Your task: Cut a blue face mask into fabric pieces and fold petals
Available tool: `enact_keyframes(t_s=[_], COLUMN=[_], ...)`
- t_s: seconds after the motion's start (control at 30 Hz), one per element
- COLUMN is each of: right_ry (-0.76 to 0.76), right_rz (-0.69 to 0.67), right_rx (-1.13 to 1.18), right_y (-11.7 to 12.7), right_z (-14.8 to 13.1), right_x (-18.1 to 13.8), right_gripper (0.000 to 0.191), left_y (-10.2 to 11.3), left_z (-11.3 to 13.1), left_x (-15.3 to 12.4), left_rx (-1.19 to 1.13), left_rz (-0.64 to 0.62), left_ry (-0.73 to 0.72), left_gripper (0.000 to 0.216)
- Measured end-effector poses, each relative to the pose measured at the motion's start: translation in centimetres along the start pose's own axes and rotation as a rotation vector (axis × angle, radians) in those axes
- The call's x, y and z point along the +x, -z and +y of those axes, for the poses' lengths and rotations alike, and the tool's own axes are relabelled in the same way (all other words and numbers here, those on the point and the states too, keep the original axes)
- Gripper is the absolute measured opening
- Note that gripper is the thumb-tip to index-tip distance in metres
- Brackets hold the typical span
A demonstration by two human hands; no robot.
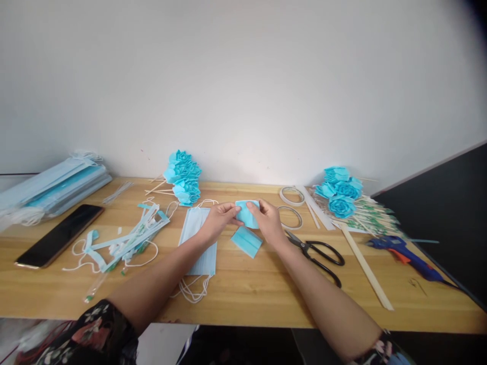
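Between my two hands, a small light-blue piece of mask fabric [248,217] is held up above the table. My left hand [221,219] pinches its left edge with thumb and fingers. On the other side, my right hand [268,220] grips the right edge, its thumb lying over the front. Just below, a second blue fabric piece [247,242] lies flat on the wood. A whole face mask [198,243] with white ear loops rests under and beside my left forearm. Black-handled scissors [310,248] lie to the right of my right wrist, blades partly hidden.
Blue fabric flowers [182,175] on sticks lie at the back; more flowers [338,190] sit at the right over sticks. Tape rolls [291,196], a blue glue gun [405,256] and a wooden strip [367,266] are right. Left are a phone [61,235], mask scraps [129,241] and stacked masks [57,185].
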State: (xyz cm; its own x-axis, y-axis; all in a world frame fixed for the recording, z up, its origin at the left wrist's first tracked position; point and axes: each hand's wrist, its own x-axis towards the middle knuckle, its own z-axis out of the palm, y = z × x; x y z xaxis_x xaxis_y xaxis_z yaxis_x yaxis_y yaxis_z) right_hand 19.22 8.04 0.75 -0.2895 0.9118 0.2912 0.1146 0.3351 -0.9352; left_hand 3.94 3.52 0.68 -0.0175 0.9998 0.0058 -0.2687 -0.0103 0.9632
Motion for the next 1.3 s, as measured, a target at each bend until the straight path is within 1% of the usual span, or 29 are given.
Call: enact_keyframes(t_s=[0.1,0.27,0.37,0.47,0.53,0.63,0.7,0.77,0.87,0.93,1.03,1.1,1.17,1.3], right_ry=[0.025,0.046,0.035,0.014,0.009,0.037,0.064,0.075,0.068,0.07,0.068,0.068,0.079,0.068], right_rz=[0.045,0.029,-0.017,-0.081,-0.119,-0.152,-0.137,-0.092,-0.014,0.015,0.013,0.0,-0.015,-0.054], right_rx=[-0.088,-0.094,-0.032,0.035,0.024,-0.048,-0.088,-0.103,-0.077,-0.063,-0.069,-0.077,-0.098,-0.106], right_y=[-0.1,-0.1,0.1,0.4,0.6,0.7,0.7,0.9,1.3,1.7,1.7,1.5,1.3,0.8], right_z=[0.4,0.5,0.2,-0.3,-0.5,-0.8,-0.9,-0.8,-0.5,-0.2,-0.1,-0.2,-0.4,-0.8], right_x=[0.0,-0.1,0.0,0.3,0.4,0.4,0.4,0.5,0.8,1.1,1.2,1.0,0.7,0.3], right_gripper=[0.035,0.033,0.031,0.029,0.032,0.026,0.024,0.025,0.027,0.027,0.027,0.026,0.024,0.025], left_y=[0.0,0.0,0.1,0.1,0.0,0.0,0.1,0.3,0.6,0.7,0.7,0.5,0.5,0.3], left_z=[0.0,-0.2,0.0,0.3,0.5,0.4,0.1,-0.2,-0.6,-0.6,-0.1,0.2,0.4,0.4], left_x=[0.0,0.2,0.1,-0.1,-0.3,-0.3,-0.2,0.0,0.2,0.3,0.4,0.3,0.2,0.0], left_rx=[0.007,0.007,0.035,0.15,0.236,0.325,0.352,0.359,0.387,0.421,0.411,0.372,0.348,0.37], left_rz=[-0.002,0.017,0.036,0.037,0.024,0.017,0.014,-0.014,-0.054,-0.044,0.02,0.065,0.069,0.064], left_ry=[0.001,-0.004,-0.009,-0.026,-0.043,-0.088,-0.117,-0.111,-0.083,-0.095,-0.159,-0.181,-0.171,-0.172], left_gripper=[0.039,0.039,0.041,0.043,0.042,0.039,0.036,0.034,0.03,0.028,0.026,0.03,0.036,0.028])
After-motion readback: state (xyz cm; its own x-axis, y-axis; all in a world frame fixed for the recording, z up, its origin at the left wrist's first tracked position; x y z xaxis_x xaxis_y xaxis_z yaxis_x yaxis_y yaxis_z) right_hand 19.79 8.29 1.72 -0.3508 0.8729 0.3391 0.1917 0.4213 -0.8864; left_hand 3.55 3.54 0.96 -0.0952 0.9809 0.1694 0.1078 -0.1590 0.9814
